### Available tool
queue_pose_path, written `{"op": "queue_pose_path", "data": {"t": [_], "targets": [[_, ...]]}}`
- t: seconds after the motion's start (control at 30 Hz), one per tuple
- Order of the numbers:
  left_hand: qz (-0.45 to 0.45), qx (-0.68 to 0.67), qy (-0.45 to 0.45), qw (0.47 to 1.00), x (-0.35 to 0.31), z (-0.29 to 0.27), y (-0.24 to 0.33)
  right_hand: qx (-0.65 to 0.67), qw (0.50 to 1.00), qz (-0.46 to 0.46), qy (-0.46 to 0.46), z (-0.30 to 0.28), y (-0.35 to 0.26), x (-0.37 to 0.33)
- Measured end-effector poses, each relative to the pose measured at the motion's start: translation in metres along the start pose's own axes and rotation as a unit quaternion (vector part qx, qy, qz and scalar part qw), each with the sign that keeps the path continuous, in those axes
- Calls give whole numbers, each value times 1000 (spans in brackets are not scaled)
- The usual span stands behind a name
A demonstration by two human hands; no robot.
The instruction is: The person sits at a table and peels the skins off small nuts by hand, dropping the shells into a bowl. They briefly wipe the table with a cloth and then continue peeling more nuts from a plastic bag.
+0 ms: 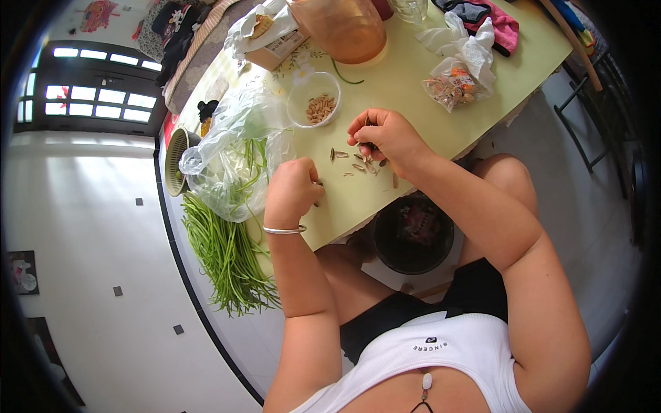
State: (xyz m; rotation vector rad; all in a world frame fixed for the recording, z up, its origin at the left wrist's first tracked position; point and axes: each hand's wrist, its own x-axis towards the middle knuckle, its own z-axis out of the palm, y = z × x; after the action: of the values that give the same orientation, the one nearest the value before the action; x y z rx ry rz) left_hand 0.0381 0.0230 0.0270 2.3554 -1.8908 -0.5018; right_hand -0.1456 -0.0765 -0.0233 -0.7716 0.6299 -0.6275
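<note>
Head view: a pale yellow table (413,89) runs obliquely, its near edge in front of the seated person. Long green stems (224,255) hang over its left side, beside a clear plastic bag (220,189). An orange translucent container (348,34) stands at the far side; a black bin (414,260) sits between the legs. Left hand (290,189) and right hand (389,141) are well apart. The right one pinches dark seeds (370,124) between thumb and fingers, their direction mostly hidden; the left curls low at the tabletop, dark bits by its fingertips, its grip unclear. Beyond them is a round clear tub (296,103) of light-brown kernels (320,108). Loose pieces (359,167) lie below the right hand, one slanting down rightward; leftmost, a slim striped piece (332,154) has its long axis pointing nearly straight away from the person.
</note>
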Motion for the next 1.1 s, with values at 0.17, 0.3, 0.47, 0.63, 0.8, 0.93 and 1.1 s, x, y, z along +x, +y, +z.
{"op": "queue_pose_path", "data": {"t": [0.17,0.3,0.47,0.63,0.8,0.93,1.1], "targets": [[17,3,29,999,9,15,3,-65,998,-5,-10,2,-4,-1],[113,-79,137,981,11,-5,14,-63,996,11,-69,8,-3,-1],[150,-259,238,924,7,2,37,-34,994,39,-92,12,7,-1],[180,-156,291,927,13,13,46,-41,997,-60,-38,3,12,1],[178,-106,337,918,11,23,53,-52,994,-94,15,5,9,-4],[147,-94,372,912,8,27,67,-54,988,-140,43,11,16,-1],[132,-90,377,912,6,32,73,-172,966,-188,52,6,13,0]]}}
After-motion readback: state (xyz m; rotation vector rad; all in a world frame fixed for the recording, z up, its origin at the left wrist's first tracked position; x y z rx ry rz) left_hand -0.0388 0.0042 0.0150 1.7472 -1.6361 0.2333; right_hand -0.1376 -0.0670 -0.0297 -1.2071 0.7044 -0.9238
